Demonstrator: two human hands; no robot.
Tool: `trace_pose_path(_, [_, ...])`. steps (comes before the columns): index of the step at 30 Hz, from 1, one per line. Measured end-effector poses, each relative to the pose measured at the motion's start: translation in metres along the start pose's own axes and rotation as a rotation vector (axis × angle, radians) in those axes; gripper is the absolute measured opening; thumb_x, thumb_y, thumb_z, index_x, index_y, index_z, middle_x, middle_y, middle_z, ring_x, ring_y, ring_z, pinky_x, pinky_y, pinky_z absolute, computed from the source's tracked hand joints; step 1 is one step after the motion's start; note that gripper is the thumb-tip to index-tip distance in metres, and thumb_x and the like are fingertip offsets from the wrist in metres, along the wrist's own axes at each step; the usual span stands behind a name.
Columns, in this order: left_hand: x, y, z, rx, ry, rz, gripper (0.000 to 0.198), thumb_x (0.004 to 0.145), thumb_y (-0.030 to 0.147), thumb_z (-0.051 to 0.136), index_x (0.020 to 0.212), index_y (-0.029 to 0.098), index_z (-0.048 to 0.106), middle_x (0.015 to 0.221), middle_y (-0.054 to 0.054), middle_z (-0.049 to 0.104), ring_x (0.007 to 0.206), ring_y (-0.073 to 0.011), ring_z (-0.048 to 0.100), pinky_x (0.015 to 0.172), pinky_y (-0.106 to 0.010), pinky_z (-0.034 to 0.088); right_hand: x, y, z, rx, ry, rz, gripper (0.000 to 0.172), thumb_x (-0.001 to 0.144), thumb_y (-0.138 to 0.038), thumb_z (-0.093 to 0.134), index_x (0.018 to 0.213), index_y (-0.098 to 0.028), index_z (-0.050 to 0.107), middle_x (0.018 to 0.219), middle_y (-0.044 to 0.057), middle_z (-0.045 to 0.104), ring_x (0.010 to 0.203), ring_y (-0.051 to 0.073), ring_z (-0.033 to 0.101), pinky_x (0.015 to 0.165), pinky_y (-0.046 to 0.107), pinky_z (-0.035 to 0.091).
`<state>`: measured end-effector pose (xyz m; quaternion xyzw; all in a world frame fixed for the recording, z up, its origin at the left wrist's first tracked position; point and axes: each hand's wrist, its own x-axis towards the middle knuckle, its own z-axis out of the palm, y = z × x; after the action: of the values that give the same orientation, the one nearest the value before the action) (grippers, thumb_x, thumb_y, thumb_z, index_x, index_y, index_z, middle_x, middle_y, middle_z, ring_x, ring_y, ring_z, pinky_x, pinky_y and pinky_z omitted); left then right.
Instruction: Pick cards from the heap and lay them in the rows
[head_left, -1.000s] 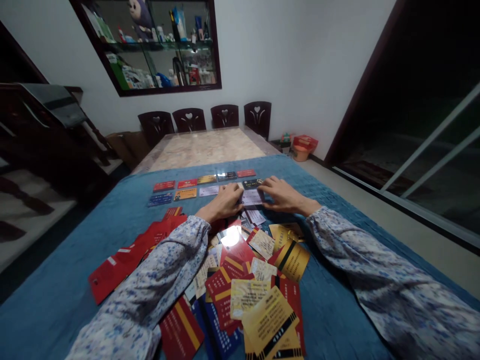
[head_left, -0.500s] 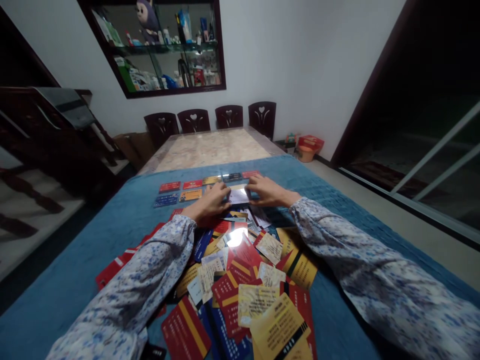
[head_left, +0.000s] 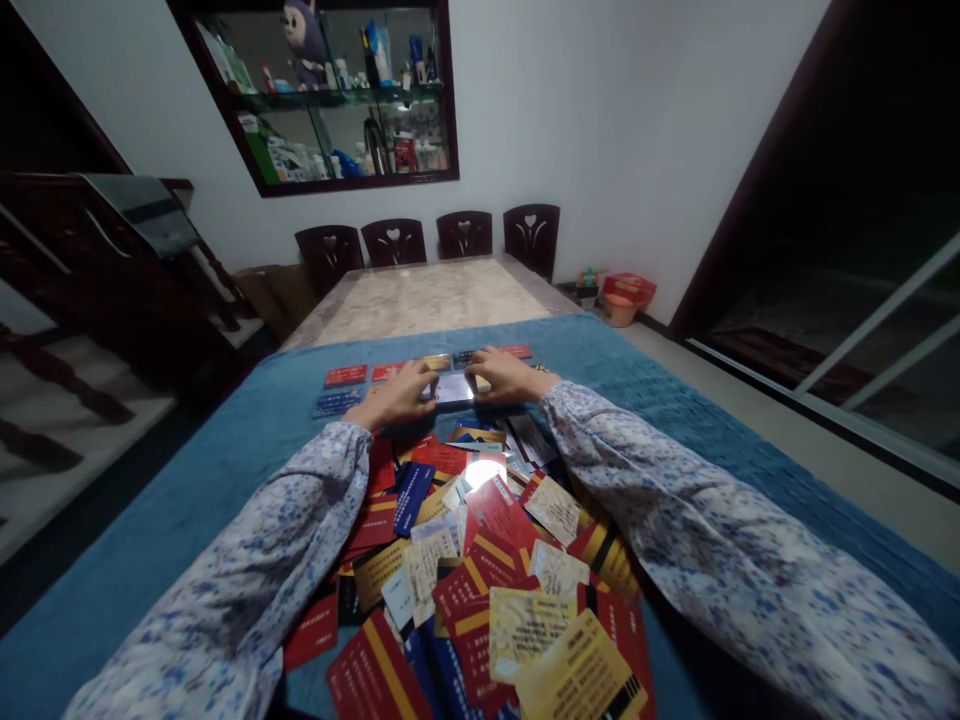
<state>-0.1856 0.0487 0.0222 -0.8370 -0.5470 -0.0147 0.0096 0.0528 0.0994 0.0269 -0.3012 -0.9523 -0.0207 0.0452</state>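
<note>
A pale white card lies between my two hands, beyond the heap. My left hand pinches its left end, and my right hand holds the right end between thumb and fingers. Rows of cards are laid out around and behind the hands, among them a red card, a blue card and a gold card. Nearer to me spreads a loose heap of overlapping red, gold, blue and white cards, with a gold card on top at the front. My hands partly cover the rows.
A blue cloth covers the near part of the marble table. Several dark chairs stand at the far end. A wall cabinet and a red bag are farther back.
Both hands have moved left with the pale card, which now sits farther left along the row. The view has shifted slightly, and more of the heap's left side shows.
</note>
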Motion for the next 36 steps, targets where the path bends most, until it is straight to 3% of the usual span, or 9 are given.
trace_pose_path(11, [0.009,-0.027,0.003,0.051,-0.092,-0.096,0.042,0.082,0.033,0.062,0.122,0.023,0.067,0.137,-0.014,0.056,0.128,-0.0369,0.047,0.102,-0.050,0.042,0.035,-0.008,0.005,-0.024,-0.069,0.061,0.035,0.089,-0.038,0.066,0.117,-0.019,0.072,0.131,0.017,0.064,0.120,0.035,0.052,0.088,0.041,0.048])
trace_pose_path(24, [0.017,-0.032,0.005,0.074,-0.189,-0.140,0.036,0.080,0.033,0.059,0.112,0.022,0.069,0.123,-0.014,0.063,0.125,-0.0384,0.047,0.101,-0.055,0.040,0.048,-0.008,0.006,-0.030,-0.175,0.103,0.042,0.089,-0.044,0.066,0.124,-0.022,0.071,0.134,0.016,0.064,0.127,0.037,0.052,0.095,0.045,0.048])
trace_pose_path(36, [0.023,-0.037,0.009,0.082,-0.204,-0.118,0.023,0.077,0.031,0.059,0.095,0.021,0.067,0.118,-0.013,0.064,0.122,-0.0374,0.049,0.102,-0.058,0.041,0.055,-0.009,0.005,-0.036,-0.194,0.087,0.035,0.084,-0.038,0.067,0.115,-0.022,0.076,0.129,0.016,0.069,0.125,0.038,0.055,0.097,0.048,0.048])
